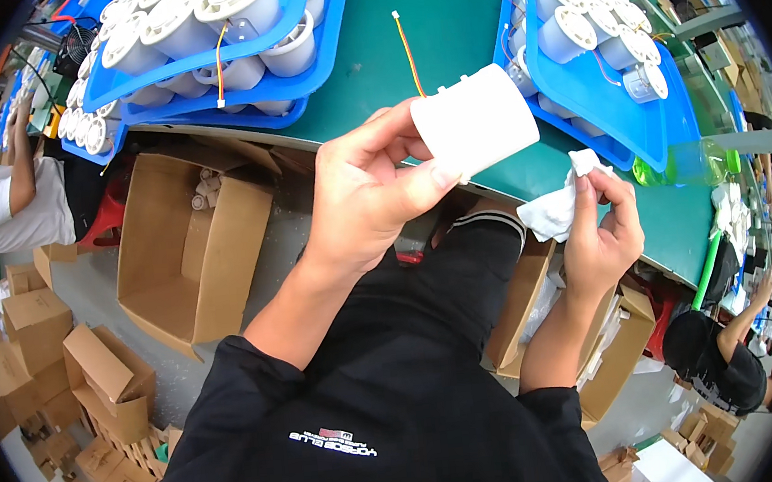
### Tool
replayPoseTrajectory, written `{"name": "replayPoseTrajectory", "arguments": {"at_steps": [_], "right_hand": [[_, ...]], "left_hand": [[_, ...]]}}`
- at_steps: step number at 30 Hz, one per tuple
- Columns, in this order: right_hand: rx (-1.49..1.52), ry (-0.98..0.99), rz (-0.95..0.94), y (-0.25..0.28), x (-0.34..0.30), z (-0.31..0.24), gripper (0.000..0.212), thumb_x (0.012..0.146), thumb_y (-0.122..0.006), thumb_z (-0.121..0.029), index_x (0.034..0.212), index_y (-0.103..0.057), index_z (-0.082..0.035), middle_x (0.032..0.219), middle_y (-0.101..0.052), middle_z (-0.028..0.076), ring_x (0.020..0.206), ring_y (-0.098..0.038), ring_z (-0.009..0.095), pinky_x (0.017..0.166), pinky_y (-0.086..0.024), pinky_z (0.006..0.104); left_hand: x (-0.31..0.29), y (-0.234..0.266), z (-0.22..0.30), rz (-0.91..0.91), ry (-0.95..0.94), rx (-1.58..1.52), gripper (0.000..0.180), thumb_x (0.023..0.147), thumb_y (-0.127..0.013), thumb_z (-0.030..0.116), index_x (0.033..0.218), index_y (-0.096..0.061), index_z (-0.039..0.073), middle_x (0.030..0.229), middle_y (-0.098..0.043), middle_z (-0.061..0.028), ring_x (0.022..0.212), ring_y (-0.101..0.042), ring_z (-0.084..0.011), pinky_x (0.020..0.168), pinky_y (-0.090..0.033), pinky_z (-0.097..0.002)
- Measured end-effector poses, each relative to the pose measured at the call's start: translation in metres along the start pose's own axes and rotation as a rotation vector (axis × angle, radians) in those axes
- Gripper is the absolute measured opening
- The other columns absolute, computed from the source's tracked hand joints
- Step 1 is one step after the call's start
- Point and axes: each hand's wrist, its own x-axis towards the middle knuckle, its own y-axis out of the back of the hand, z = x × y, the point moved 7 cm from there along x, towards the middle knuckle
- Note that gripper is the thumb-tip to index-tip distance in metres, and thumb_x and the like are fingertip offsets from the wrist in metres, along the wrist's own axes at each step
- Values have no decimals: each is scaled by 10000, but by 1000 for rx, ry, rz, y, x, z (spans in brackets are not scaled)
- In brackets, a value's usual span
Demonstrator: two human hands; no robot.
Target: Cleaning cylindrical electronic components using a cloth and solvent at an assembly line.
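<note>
My left hand (pixel 376 182) grips a white plastic cylinder (pixel 477 123) between thumb and fingers, held up over the near edge of the green table (pixel 357 69). A thin cable (pixel 408 54) with red and yellow wires and a small white plug sticks out from behind the cylinder. To its right, my right hand (pixel 603 226) pinches a crumpled white cloth (pixel 556 210), which hangs toward the cylinder without touching it.
Blue trays (pixel 285 89) of similar white cylinders stand stacked at the far left, and more blue trays (pixel 588 86) at the far right. A green bottle (pixel 687 167) lies at right. Below stands an open cardboard box (pixel 164 270). Other people sit at both sides.
</note>
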Motion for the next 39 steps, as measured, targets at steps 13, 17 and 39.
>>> {"name": "replayPoseTrajectory", "arguments": {"at_steps": [13,17,39], "right_hand": [[228,-23,87,0,-1,-4,148,797,-666,123,928,-638,60,924,-663,164,864,-602,208,783,-489,298],[290,-34,105,-3,-2,-2,159,801,-660,130,943,-634,62,948,-659,166,883,-597,209,800,-485,299],[354,-8,105,6,-2,11,204,752,-698,117,932,-636,43,985,-670,176,857,-613,233,760,-496,312]], "left_hand": [[1,-18,-38,12,523,-819,652,933,-507,517,1167,-554,-90,1029,-637,-167,861,-665,-217,792,-591,-277],[-2,-18,-49,20,617,-1018,771,901,-533,552,1257,-453,-127,1045,-586,-215,872,-641,-257,772,-612,-304],[14,-21,-32,6,85,254,469,802,-719,98,1215,-569,-66,1058,-604,-122,1008,-624,-186,836,-578,-349]]}}
